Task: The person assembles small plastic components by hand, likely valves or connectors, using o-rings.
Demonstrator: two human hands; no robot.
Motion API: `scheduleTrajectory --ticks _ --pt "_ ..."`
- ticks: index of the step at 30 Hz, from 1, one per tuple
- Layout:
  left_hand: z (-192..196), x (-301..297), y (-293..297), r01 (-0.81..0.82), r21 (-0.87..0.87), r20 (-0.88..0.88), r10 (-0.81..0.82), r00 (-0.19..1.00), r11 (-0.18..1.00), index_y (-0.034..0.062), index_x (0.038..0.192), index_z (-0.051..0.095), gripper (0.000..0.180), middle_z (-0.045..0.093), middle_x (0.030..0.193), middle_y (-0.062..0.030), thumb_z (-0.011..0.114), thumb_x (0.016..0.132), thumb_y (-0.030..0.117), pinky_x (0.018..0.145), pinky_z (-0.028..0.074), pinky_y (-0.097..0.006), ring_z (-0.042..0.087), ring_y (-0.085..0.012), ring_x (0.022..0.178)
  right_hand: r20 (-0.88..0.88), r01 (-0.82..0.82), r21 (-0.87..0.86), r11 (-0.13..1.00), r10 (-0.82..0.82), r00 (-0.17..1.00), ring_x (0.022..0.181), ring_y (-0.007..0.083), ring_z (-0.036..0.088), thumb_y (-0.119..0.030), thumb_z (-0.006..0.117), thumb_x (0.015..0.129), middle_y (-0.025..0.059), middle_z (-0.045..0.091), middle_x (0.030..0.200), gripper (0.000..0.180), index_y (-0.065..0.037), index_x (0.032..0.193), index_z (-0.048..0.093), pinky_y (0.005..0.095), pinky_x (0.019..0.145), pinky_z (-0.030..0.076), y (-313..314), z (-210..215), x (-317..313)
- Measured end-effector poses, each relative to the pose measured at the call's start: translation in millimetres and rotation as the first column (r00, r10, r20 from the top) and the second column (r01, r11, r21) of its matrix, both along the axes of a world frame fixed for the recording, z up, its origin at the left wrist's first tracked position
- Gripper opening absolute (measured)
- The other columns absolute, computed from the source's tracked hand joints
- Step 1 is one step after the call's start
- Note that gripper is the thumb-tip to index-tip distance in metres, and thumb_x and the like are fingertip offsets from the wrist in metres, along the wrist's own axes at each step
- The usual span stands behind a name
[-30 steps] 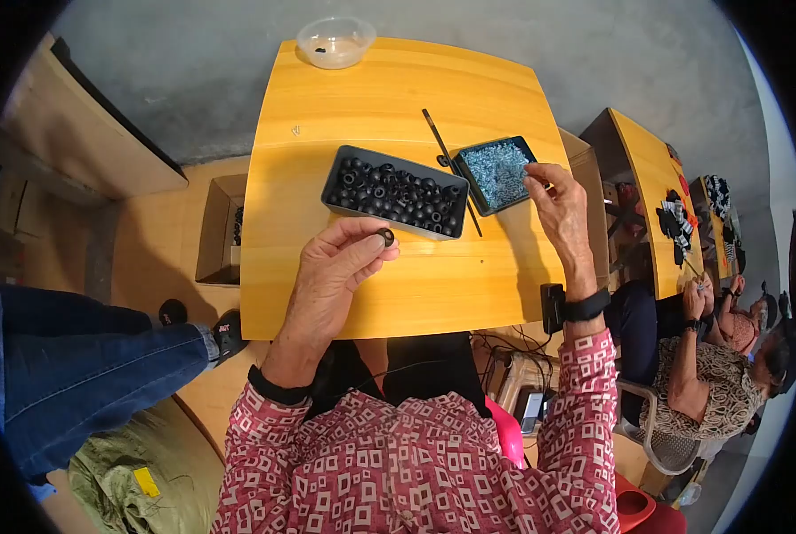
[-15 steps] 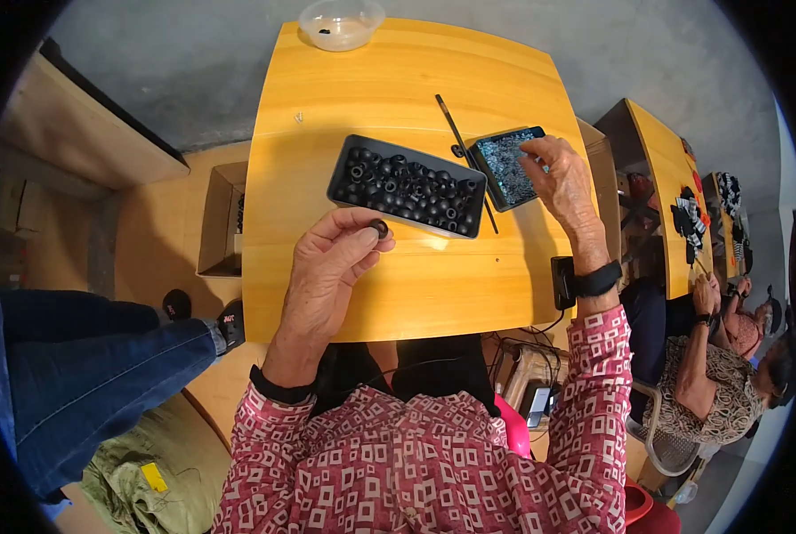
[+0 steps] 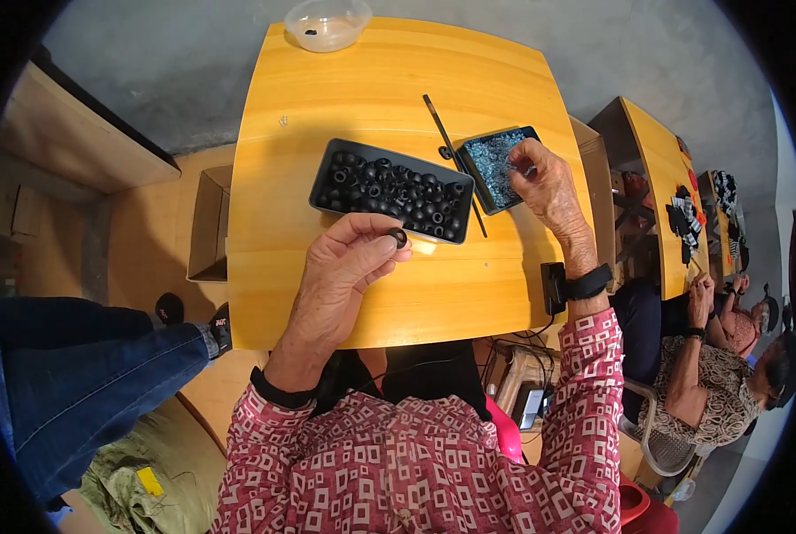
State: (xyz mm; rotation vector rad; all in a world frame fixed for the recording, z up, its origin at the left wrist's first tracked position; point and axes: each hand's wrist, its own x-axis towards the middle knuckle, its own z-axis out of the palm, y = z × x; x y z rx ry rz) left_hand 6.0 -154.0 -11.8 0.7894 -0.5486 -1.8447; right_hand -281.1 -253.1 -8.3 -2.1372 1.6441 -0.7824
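My left hand [image 3: 331,276] pinches a round, hollow black piece [image 3: 399,238] between thumb and fingertips, its opening showing. It is held just in front of a long dark grey bin [image 3: 389,158] filled with similar black pieces [image 3: 416,192]. At the right, my right hand [image 3: 553,191] is over the edge of a smaller dark tray [image 3: 480,185] full of tiny, shiny bluish-clear bits [image 3: 492,158]. Its thumb and forefinger come together in a pinch; whatever is between them is too small to make out.
A thin dark stick [image 3: 436,118] and a small black piece [image 3: 445,153] lie between bin and tray. A clear plastic bowl [image 3: 328,36] stands at the far left. By my right wrist is a black device [image 3: 553,288] with a cable. Other people sit at the right.
The view has shifted slightly, so the table appears further left. My right fingers have drawn closer together over the tray. My left hand still holds the black piece.
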Motion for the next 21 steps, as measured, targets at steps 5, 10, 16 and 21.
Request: scheduleTrajectory --ticks 5,10,16,21 --pt "2 -9 0 0.022 -0.011 0.019 -0.022 1.0 1.0 0.0035 0.105 0.061 0.017 0.067 0.094 -0.0063 0.061 0.088 0.006 0.075 0.052 -0.019 0.066 -0.0124 0.087 0.063 0.008 0.046 0.999 -0.011 0.998 0.068 0.0237 0.059 0.006 0.058 0.076 0.0107 0.058 0.073 0.01 -0.002 0.08 0.053 0.0313 0.064 0.05 1 -2 -9" --pt "1 -15 1 0.034 -0.011 0.036 -0.033 0.999 0.999 0.0031 0.106 0.06 0.017 0.067 0.095 -0.0076 0.059 0.09 0.006 0.074 0.053 -0.02 0.066 -0.0129 0.087 0.016 0.02 -0.043 0.999 -0.019 1.0 0.074 0.026 0.063 -0.001 0.063 0.077 0.0114 0.061 0.079 0.007 -0.002 0.084 0.06 0.0334 0.067 0.051 -6 4 -3" --pt "4 -22 0 0.042 -0.023 0.036 -0.041 0.999 0.999 0.0031 0.106 0.061 0.017 0.066 0.095 -0.007 0.059 0.09 0.007 0.075 0.053 -0.019 0.066 -0.0124 0.087 -0.287 -0.13 -0.1 0.987 0.096 0.953 0.082 0.0303 0.062 -0.006 0.065 0.077 0.0116 0.064 0.087 0.014 -0.002 0.09 0.064 0.0371 0.073 0.05 -22 -9 6" --pt "4 -22 -4 0.058 -0.012 0.015 -0.058 0.998 0.998 0.0041 0.106 0.061 0.018 0.066 0.093 -0.0043 0.062 0.089 0.008 0.077 0.051 -0.02 0.065 -0.0117 0.087 -0.087 -0.011 0.011 1.0 0.012 0.996 0.082 0.0285 0.063 -0.007 0.066 0.077 0.011 0.064 0.085 0.012 -0.002 0.088 0.065 0.0375 0.075 0.05 -19 -2 1"
